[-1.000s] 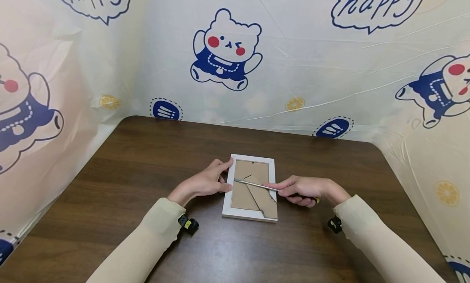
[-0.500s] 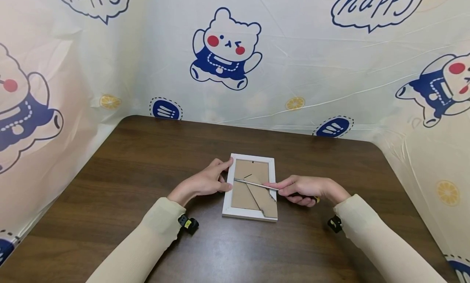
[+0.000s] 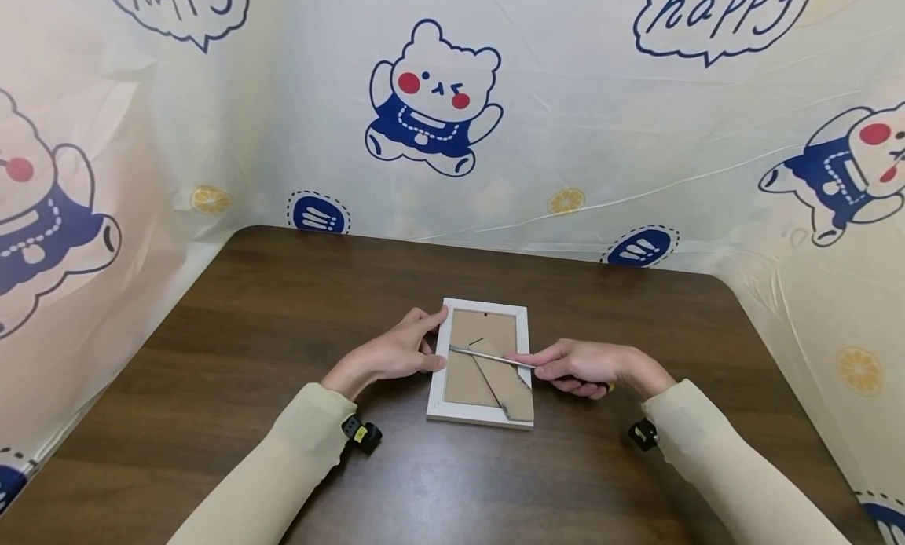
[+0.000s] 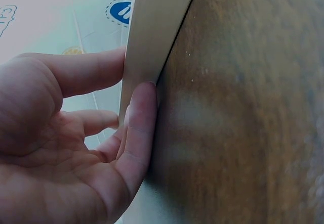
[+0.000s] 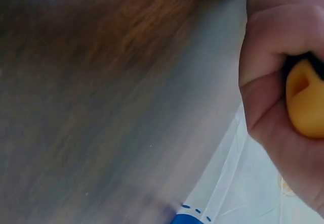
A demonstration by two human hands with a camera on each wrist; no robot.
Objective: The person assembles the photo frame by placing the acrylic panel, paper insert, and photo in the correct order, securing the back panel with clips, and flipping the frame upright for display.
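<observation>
A white photo frame [image 3: 470, 412] lies face down on the table, its brown backing board [image 3: 463, 384] upward. A stand flap [image 3: 511, 388] slants across the board's lower right. My left hand [image 3: 392, 350] presses its fingertips against the frame's left side; in the left wrist view the fingers [image 4: 142, 113] touch the pale side face close to the tabletop. With curled fingers, my right hand [image 3: 583, 364] grips a screwdriver [image 3: 491, 356], the index finger stretched toward its shaft. The shaft crosses the board and its tip meets the left inner edge. The handle's yellow end [image 5: 306, 105] shows in the right wrist view.
The dark wooden table [image 3: 339, 286] spreads around the frame. A printed curtain [image 3: 566, 121] with cartoon bears stands along the back and both sides. A dark device [image 3: 362, 433] is strapped at the left wrist, another device [image 3: 643, 433] at the right.
</observation>
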